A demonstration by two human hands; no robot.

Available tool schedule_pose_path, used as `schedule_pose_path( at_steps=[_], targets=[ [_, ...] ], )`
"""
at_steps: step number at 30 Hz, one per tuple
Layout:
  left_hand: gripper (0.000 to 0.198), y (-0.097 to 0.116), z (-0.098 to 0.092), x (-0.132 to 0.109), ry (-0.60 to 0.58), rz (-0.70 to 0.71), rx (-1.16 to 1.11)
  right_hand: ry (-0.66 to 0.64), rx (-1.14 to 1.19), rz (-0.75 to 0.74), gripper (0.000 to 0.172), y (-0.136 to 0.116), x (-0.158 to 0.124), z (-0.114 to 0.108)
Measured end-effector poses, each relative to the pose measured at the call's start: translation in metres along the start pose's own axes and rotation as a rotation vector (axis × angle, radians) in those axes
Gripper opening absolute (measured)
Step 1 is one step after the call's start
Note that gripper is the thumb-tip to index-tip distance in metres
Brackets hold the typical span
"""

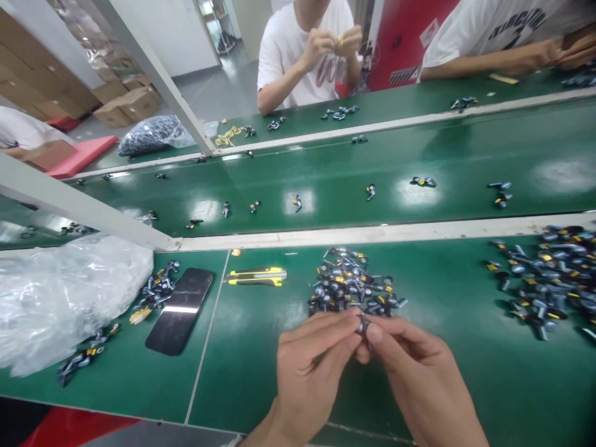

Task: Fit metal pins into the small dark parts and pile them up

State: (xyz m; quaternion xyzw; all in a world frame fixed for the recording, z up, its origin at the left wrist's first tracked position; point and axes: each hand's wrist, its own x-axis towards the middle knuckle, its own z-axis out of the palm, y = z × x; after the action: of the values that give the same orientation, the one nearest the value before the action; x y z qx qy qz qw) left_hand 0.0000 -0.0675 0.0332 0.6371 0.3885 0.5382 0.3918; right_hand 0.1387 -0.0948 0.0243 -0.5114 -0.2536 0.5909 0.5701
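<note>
Above the smooth green tabletop (251, 347), at the near edge of a heap of small shiny grey-and-black parts with yellow bits (343, 282), we hold one small dark grey part (362, 325) pinched in the fingertips of our left hand (310, 366) and our right hand (421, 366).

Small dark part (362, 326) partly hidden between hands (310, 363) (421, 366); far-right pile (559, 268) cut off by edge.

A small dark grey part (362, 325), partly hidden, is pinched over the surface (246, 347) between left hand (311, 366) and right hand (421, 366).
</note>
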Motion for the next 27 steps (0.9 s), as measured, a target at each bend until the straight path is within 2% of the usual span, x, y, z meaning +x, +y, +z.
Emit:
schedule_pose_path(
  at_steps=[5,9,15,18,20,24,26,27],
  targets=[
    [0.033,0.003,-0.001,0.002,0.027,0.016,-0.021,-0.007,-0.052,-0.071,0.002,-0.005,0.000,0.003],
    [0.031,0.003,-0.002,0.001,0.039,0.025,-0.013,-0.008,-0.133,-0.157,0.004,-0.011,-0.002,0.006],
    [0.032,-0.004,-0.003,-0.001,0.022,0.196,0.013,-0.015,-0.191,-0.222,0.012,-0.011,-0.001,0.003],
    [0.033,-0.005,-0.002,0.000,-0.010,0.227,0.002,-0.020,-0.163,-0.247,0.014,-0.010,0.000,0.001],
    [0.029,-0.003,0.000,0.001,-0.013,0.181,-0.066,-0.010,-0.168,-0.260,0.012,-0.010,-0.001,0.000],
    [0.013,0.000,0.003,0.000,0.007,-0.015,-0.308,-0.015,-0.173,-0.295,0.009,-0.011,-0.008,0.000],
    [0.007,-0.001,0.005,-0.002,-0.023,-0.091,-0.411,-0.044,-0.080,-0.211,0.008,-0.010,-0.013,0.002],
    [0.011,-0.002,0.006,-0.003,-0.050,-0.111,-0.439,-0.062,-0.005,-0.123,0.014,-0.008,-0.015,0.003]
  ],
)
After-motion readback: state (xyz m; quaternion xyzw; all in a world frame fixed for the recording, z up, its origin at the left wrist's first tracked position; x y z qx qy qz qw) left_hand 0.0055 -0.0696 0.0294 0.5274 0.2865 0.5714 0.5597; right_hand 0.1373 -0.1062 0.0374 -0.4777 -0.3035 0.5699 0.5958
